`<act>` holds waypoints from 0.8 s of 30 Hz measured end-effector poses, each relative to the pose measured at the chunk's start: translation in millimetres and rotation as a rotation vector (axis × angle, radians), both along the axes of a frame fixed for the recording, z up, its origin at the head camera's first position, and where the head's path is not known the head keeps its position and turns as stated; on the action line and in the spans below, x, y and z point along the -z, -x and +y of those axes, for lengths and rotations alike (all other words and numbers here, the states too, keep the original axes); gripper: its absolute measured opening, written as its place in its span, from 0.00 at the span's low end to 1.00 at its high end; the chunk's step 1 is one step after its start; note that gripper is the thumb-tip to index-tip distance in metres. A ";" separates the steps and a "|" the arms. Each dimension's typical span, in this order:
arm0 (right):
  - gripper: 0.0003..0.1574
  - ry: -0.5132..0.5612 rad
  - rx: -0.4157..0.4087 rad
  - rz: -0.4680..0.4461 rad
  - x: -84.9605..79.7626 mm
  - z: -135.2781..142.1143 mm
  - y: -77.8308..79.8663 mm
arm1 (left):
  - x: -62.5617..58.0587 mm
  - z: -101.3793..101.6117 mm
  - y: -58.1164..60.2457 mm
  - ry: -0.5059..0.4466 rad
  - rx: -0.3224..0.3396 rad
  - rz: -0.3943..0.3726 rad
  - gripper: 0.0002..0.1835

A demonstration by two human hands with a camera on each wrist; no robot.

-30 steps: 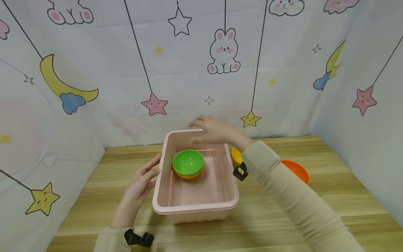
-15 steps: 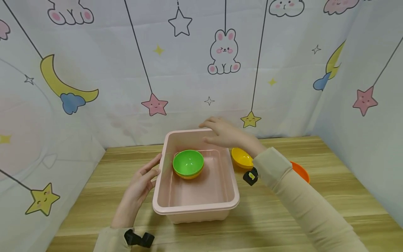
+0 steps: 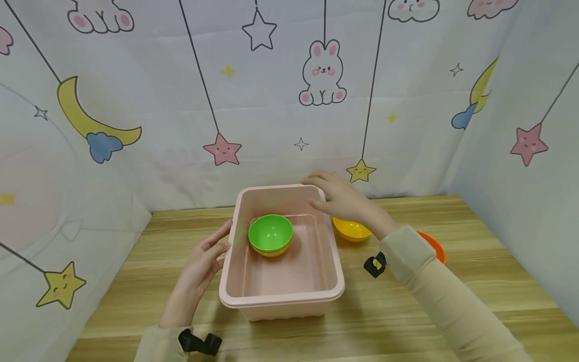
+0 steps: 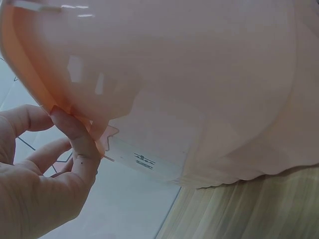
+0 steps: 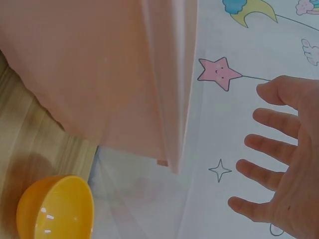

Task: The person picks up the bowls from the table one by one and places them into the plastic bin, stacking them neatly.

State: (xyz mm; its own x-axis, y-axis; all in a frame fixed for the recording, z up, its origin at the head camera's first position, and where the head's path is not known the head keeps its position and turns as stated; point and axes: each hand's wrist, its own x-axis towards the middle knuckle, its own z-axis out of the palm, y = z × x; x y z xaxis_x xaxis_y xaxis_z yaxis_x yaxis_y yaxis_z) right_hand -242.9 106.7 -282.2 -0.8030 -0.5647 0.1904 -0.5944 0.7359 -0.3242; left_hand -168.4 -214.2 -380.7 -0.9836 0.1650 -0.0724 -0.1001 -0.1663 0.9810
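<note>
A pink plastic tub (image 3: 282, 297) stands on the table, with a green bowl (image 3: 271, 232) stacked on a yellow bowl (image 3: 270, 254) inside it, toward its left. My left hand (image 3: 201, 266) touches the tub's left side; in the left wrist view, the fingertips (image 4: 62, 118) rest at the rim from outside. My right hand (image 3: 346, 201) is raised near the tub's far right corner, holding nothing. Its fingers (image 5: 271, 149) are spread apart in the right wrist view, away from the tub wall (image 5: 99, 74).
Right of the tub, another yellow bowl (image 3: 353, 231) lies partly under my right hand. An orange bowl (image 3: 433, 246) sits farther right, partly hidden by the sleeve. A printed white curtain (image 3: 267, 105) closes off the back and sides of the wooden table (image 3: 181, 226).
My right hand has moved right, from over the tub's far edge to its far right corner, uncovering more of the yellow bowl. The left hand and the tub have stayed in place.
</note>
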 end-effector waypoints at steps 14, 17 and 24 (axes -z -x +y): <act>0.32 0.081 0.068 0.012 25.9 16.5 -2.5 | -0.5 0.1 -0.1 -0.004 -0.009 -0.002 0.33; 0.31 0.114 0.073 0.012 32.0 20.5 -2.1 | -0.5 0.1 0.1 -0.002 -0.008 0.000 0.33; 0.32 0.169 0.105 -0.007 43.1 28.7 -2.3 | -1.6 -0.3 -0.6 -0.003 0.000 0.000 0.33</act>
State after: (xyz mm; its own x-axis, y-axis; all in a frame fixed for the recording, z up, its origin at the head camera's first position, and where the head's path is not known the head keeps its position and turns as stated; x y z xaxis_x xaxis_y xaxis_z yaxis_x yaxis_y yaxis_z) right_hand -240.6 135.4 -325.3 -0.8577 -0.4379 0.2695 -0.5141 0.7286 -0.4526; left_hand -167.8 -214.4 -379.1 -0.9836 0.1655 -0.0720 -0.1002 -0.1690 0.9805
